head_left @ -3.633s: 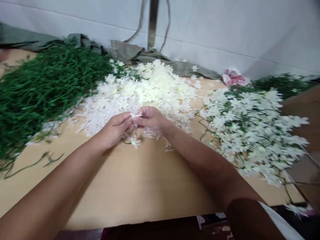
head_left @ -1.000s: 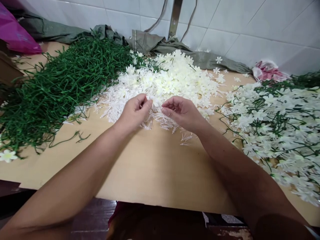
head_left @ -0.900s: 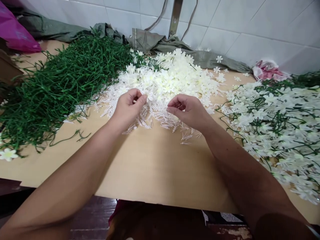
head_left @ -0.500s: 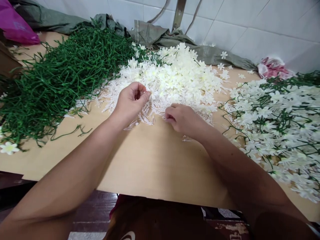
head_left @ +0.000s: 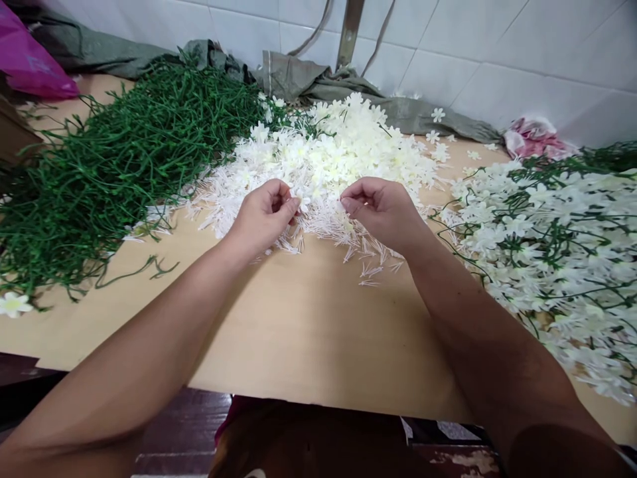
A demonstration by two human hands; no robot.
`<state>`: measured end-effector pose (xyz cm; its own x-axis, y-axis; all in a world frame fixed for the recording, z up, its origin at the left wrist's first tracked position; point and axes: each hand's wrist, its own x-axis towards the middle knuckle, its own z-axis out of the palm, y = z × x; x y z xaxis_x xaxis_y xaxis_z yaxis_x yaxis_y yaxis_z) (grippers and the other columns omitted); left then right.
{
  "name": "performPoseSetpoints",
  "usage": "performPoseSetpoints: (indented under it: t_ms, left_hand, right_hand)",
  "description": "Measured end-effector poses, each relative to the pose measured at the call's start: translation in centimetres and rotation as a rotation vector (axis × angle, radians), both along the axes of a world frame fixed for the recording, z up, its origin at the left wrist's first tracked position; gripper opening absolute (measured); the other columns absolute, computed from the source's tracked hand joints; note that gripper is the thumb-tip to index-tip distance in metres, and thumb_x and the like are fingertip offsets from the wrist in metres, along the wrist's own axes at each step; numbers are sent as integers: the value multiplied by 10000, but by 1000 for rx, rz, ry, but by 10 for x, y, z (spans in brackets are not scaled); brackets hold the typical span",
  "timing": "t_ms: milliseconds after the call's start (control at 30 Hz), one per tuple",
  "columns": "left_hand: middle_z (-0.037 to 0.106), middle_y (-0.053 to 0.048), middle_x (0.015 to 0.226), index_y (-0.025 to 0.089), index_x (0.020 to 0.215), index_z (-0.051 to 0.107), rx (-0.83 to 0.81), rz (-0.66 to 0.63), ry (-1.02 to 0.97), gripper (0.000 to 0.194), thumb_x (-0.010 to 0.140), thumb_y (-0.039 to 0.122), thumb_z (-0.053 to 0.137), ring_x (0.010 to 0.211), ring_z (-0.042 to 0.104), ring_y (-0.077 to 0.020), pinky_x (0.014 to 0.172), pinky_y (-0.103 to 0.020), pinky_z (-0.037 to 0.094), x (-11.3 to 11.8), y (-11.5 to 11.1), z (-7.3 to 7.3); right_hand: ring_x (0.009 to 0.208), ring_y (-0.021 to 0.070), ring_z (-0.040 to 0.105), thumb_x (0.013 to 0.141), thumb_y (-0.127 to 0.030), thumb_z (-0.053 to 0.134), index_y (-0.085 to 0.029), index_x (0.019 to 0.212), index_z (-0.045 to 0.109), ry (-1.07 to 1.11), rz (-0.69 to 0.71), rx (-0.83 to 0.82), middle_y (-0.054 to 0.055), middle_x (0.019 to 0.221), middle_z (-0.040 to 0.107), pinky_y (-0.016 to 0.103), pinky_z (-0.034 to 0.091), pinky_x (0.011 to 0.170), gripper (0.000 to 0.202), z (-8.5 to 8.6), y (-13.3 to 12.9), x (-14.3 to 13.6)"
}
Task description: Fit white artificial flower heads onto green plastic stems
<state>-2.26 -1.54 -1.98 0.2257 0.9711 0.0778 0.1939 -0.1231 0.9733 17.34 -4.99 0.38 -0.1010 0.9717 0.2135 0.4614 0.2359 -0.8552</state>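
My left hand point(head_left: 269, 211) is closed in a pinch at the front of a heap of white artificial flowers point(head_left: 363, 143). A white flower point(head_left: 301, 199) shows at its thumb and fingertips. To the right, my right hand point(head_left: 381, 209) also pinches, thumb against forefinger, over the thin white stamens point(head_left: 323, 220) at the heap's front edge. Whatever lies between those right fingertips is too small to make out. The two hands are a short way apart, fingertips facing each other.
Green plastic stems point(head_left: 144, 146) are piled at the left. At the right lies a pile of white flowers on green stems point(head_left: 562, 245). Behind are a grey-green cloth point(head_left: 293, 73), a tiled wall and a pink-and-white cloth bundle point(head_left: 537, 138). A magenta bag point(head_left: 34, 60) sits back left.
My right hand has moved up and away over the front of the heap, its fingers now pinched. Some white stamens have spread toward me below it. My left hand stays almost in place.
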Motion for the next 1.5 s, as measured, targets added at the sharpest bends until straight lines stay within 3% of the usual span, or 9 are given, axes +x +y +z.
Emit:
performPoseSetpoints:
  t_ms: [267, 400, 667, 800, 967, 1200, 1333, 1500]
  left_hand:
    - [534, 47, 549, 186, 706, 471, -92, -61, -50, 151, 730, 130, 609, 477, 516, -67, 482, -201, 396, 11, -11, 7]
    - [544, 48, 576, 171, 787, 524, -126, -153, -78, 173, 698, 183, 673, 502, 519, -65, 498, -201, 404, 13, -16, 7]
    - [557, 49, 533, 138, 970, 597, -276, -194, -54, 277, 721, 220, 687, 484, 511, -68, 483, -194, 385, 17, -21, 11]
    - [580, 29, 566, 144, 874, 594, -346, -247, -90, 249, 696, 259, 724, 482, 513, -63, 452, -181, 377, 18, -23, 11]
    - [577, 33, 563, 157, 725, 539, -359, -224, -115, 176, 721, 228, 699, 462, 493, -49, 461, -180, 384, 18, -22, 9]
    - [557, 43, 525, 159, 701, 507, -368, -196, -125, 144, 748, 149, 642, 436, 487, -49, 451, -182, 387, 18, -20, 10]
    - [539, 54, 511, 163, 805, 529, -333, -106, -91, 128, 742, 124, 634, 425, 476, -60, 444, -193, 378, 18, -19, 11]
    - [514, 63, 532, 159, 872, 544, -163, -62, -32, 142, 761, 78, 581, 472, 496, -72, 502, -210, 398, 16, -15, 7]
  right_hand:
    - [621, 95, 602, 741, -206, 627, -190, 750, 506, 317, -1, -242, -22, 666, 576, 263, 537, 581, 123, 1, -1, -7]
    - [576, 66, 572, 723, -184, 644, -190, 753, 505, 354, 17, -215, -36, 670, 566, 256, 538, 598, 142, -3, 0, -11]
    - [591, 59, 547, 729, -116, 606, -183, 843, 538, 388, -6, -170, -36, 715, 546, 251, 515, 625, 148, -8, -1, -16]
    - [602, 72, 534, 752, -143, 589, -184, 843, 578, 332, 18, -169, -35, 690, 545, 256, 495, 625, 101, -10, -2, -19]
    - [610, 79, 525, 759, -157, 599, -181, 796, 567, 306, 33, -184, -29, 702, 552, 266, 493, 624, 54, -12, -3, -22]
    - [750, 107, 617, 797, -258, 603, -199, 793, 490, 411, -22, -186, 16, 807, 625, 275, 534, 685, 127, -5, -1, -14]
    - [698, 105, 591, 812, -316, 600, -218, 797, 447, 336, -119, -132, 14, 788, 613, 262, 500, 610, 183, 2, 1, -6]
    - [631, 100, 506, 813, -188, 559, -185, 815, 590, 19, -19, 2, 4, 709, 563, 269, 425, 593, 31, 6, -8, -15]
